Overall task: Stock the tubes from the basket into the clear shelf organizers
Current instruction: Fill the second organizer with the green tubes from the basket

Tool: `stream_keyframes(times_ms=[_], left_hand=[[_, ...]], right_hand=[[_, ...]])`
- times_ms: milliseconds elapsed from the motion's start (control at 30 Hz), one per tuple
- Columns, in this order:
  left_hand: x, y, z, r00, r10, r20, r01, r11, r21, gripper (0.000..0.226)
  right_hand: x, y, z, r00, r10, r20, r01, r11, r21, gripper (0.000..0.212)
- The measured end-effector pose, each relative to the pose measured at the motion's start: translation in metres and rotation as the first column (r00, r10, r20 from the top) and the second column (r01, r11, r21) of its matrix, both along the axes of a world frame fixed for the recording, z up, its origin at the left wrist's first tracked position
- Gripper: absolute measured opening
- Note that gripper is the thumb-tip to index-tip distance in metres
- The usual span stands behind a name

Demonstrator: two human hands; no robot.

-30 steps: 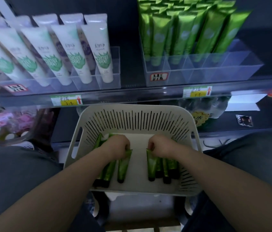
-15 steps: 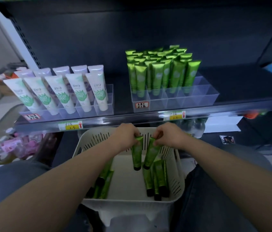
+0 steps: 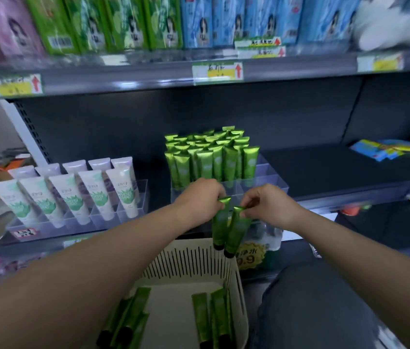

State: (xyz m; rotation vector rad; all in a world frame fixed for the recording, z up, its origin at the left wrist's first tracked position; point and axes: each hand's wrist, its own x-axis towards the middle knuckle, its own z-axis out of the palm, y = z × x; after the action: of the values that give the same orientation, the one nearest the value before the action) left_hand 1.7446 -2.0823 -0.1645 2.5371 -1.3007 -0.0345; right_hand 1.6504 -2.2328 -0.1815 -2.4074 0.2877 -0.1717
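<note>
My left hand [image 3: 200,197] pinches the crimped top of a green tube [image 3: 219,222] that hangs cap down. Beside it my right hand [image 3: 268,204] pinches a second green tube [image 3: 238,229] the same way. Both tubes hang above the far rim of the white slotted basket [image 3: 191,263], just in front of the clear organizer [image 3: 265,183] on the shelf. That organizer holds several upright green tubes [image 3: 211,157]; its front and right compartments show no tubes. More green tubes [image 3: 212,316] lie in the basket.
A second clear organizer [image 3: 133,210] at the left holds white tubes [image 3: 73,195]. The shelf above carries boxed goods [image 3: 148,21] and price tags. Blue packets [image 3: 385,148] lie on the dark shelf at the right. My legs flank the basket.
Both hands have lifted one green tube each out of the basket and up to the shelf organizer. The view has tilted upward, bringing the upper shelf into sight.
</note>
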Motion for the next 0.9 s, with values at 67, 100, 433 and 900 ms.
stream_keyframes(times_ms=[67,100,433,900], left_hand=[[-0.001,-0.015,0.01,1.0,-0.014,0.009,0.014,1.0,0.0,0.017],[-0.002,-0.022,0.014,1.0,-0.02,0.019,0.02,1.0,-0.001,0.02],[0.005,-0.091,0.045,0.993,-0.049,0.107,0.055,0.997,-0.059,0.028],[0.051,-0.164,0.07,0.976,-0.064,0.207,0.116,0.962,-0.248,0.021]], right_hand=[[-0.003,-0.013,0.007,0.999,-0.012,0.041,0.012,1.0,0.0,0.011],[-0.004,-0.019,0.009,0.998,-0.017,0.06,0.017,1.0,0.004,0.012],[-0.005,-0.081,0.036,0.979,-0.062,0.193,0.05,0.997,0.065,0.013],[0.034,-0.148,0.065,0.899,-0.172,0.404,0.195,0.981,-0.017,0.013]])
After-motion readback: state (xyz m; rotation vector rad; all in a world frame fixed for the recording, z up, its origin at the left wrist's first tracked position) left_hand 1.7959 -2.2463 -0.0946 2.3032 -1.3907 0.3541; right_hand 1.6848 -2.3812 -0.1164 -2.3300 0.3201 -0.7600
